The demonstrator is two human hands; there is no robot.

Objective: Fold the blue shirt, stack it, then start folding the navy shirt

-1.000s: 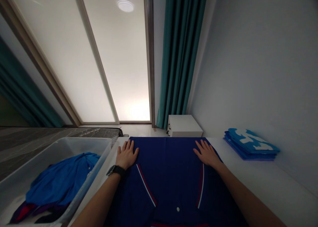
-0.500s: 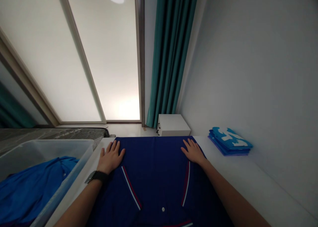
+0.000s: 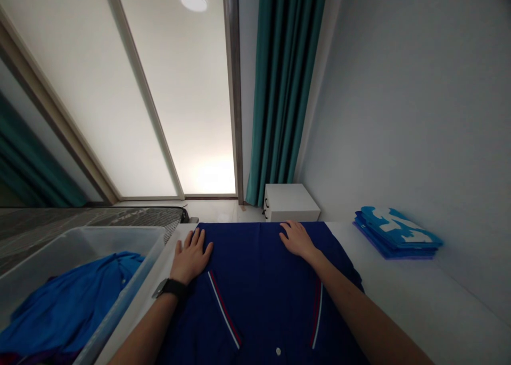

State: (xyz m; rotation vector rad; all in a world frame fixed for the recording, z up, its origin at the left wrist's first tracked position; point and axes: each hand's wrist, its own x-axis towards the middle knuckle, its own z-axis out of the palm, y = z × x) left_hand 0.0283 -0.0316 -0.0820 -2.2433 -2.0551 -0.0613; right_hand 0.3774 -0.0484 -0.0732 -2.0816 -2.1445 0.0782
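A dark navy shirt (image 3: pixel 263 285) with red and white striped trim lies spread on the white table (image 3: pixel 383 301). One white button shows near the bottom of the view. My left hand (image 3: pixel 190 257), below which a black watch sits on the wrist, rests flat on the shirt's far left edge with fingers apart. On the far part of the cloth, right of its middle, my right hand (image 3: pixel 297 239) lies flat, fingers stretched out. Neither hand grips the fabric. The shirt's near end is outside the view.
At the left stands a clear plastic bin (image 3: pixel 155 240) holding blue clothing (image 3: pixel 80 301). Folded blue garments (image 3: pixel 399 232) are stacked on the table's right side by the wall. Beyond the table are a white cabinet (image 3: pixel 291 201), a green curtain (image 3: pixel 285 99) and frosted sliding doors (image 3: pixel 187 99).
My right hand has slid left across the shirt, away from its right edge, toward the middle. My left hand stays at the far left edge. The view has turned slightly left.
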